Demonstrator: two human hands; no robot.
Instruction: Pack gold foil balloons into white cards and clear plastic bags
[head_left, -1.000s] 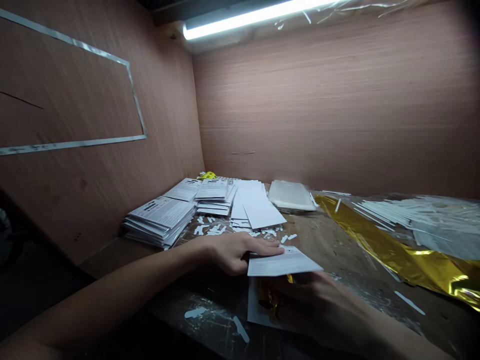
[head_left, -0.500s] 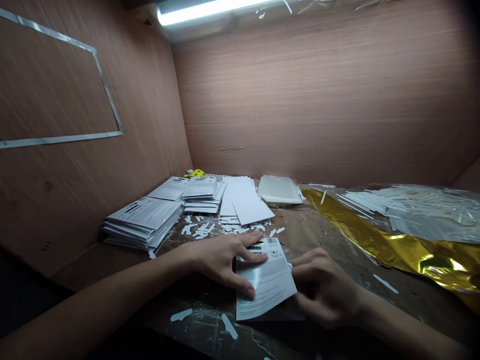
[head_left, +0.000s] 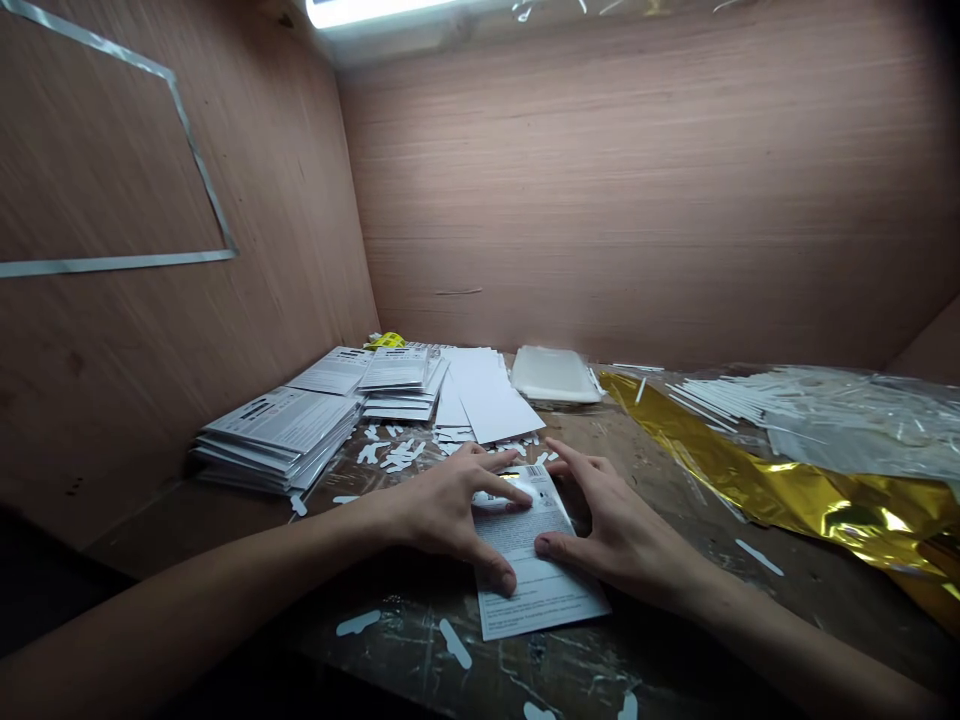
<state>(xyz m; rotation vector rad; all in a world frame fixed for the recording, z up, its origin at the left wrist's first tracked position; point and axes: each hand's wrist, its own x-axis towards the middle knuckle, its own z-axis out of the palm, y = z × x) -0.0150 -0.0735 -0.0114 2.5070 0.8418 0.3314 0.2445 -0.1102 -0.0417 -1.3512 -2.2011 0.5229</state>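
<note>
A printed white card (head_left: 536, 590) with small text and a barcode lies in front of me on the dark worktop. Spread across its left side, my left hand (head_left: 450, 510) presses down with the thumb and fingers apart. My right hand (head_left: 615, 535) is at the card's right edge, its thumb on the printed face and its other fingers stretched past the upper right corner. Those lower fingers are partly hidden. Around the card lie small white cut-out pieces, such as one piece (head_left: 454, 643) just below it.
Stacks of printed cards (head_left: 277, 430) stand on the left by the plywood wall. Blank white sheets (head_left: 495, 395) and a translucent stack (head_left: 556, 375) lie at the back. On the right are gold foil (head_left: 795, 490), white sticks (head_left: 705, 400) and clear plastic (head_left: 862, 420).
My right hand was closed and lower at the card's right edge; it has opened and moved up onto that side. My left hand stays on the card. The view has shifted slightly.
</note>
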